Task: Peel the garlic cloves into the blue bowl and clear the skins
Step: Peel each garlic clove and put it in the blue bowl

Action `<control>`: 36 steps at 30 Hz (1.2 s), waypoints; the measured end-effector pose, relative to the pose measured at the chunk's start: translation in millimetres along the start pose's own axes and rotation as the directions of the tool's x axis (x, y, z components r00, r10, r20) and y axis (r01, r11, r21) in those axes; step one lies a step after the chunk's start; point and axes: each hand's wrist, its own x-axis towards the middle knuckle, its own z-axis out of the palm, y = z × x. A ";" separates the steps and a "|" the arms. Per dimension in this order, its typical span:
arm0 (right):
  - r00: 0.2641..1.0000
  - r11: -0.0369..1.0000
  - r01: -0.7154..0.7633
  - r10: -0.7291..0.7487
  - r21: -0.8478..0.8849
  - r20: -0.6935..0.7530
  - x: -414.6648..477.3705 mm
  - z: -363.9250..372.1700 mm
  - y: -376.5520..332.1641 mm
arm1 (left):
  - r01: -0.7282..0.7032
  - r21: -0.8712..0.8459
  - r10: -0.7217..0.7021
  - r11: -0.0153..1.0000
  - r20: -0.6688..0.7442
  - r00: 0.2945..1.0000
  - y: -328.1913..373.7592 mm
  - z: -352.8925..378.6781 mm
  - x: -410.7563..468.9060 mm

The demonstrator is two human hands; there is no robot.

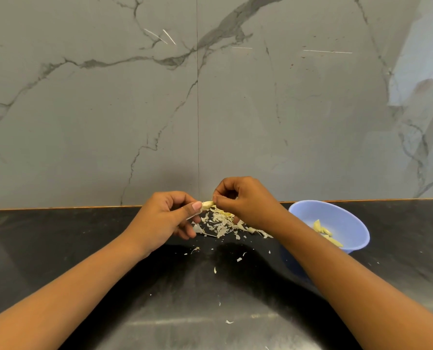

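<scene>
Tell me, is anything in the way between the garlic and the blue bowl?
Only the right hand, pinching the garlic clove with the left hand, lies between it and the blue bowl. Nothing else visible blocks the way.

The far side is closed off by the marble wall (235, 109), rising from the black counter's (59, 236) back edge. Open counter is left at the left and near middle. The centre is occupied by the heap of skins (220, 223), above which the left hand (165, 218) and right hand (248, 200) are joined at a garlic clove (207, 204). The blue bowl (341, 215) is partly barred by the right forearm (349, 281).
</scene>
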 end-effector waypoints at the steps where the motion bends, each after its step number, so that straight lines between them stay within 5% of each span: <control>1: 1.000 0.999 -0.012 0.011 0.042 0.016 -0.4 -0.6 -0.1 | 0.013 -0.043 -0.012 0.999 0.012 1.000 0.6 -0.1 -0.2; 15: 0.959 0.807 -0.273 0.186 0.524 0.213 -1.6 -0.2 -1.1 | 0.034 -0.167 -0.023 0.985 0.069 0.997 5.3 -1.6 -1.8; 23: 0.961 0.850 -0.273 0.219 0.450 0.170 -1.9 -1.7 -2.8 | 0.081 -0.163 -0.070 0.983 0.076 0.995 3.6 -0.3 -1.7; 36: 0.954 0.874 -0.291 0.236 0.390 0.185 -1.7 1.1 -5.5 | 0.221 -0.418 -0.190 0.881 0.117 0.975 5.9 4.2 -2.4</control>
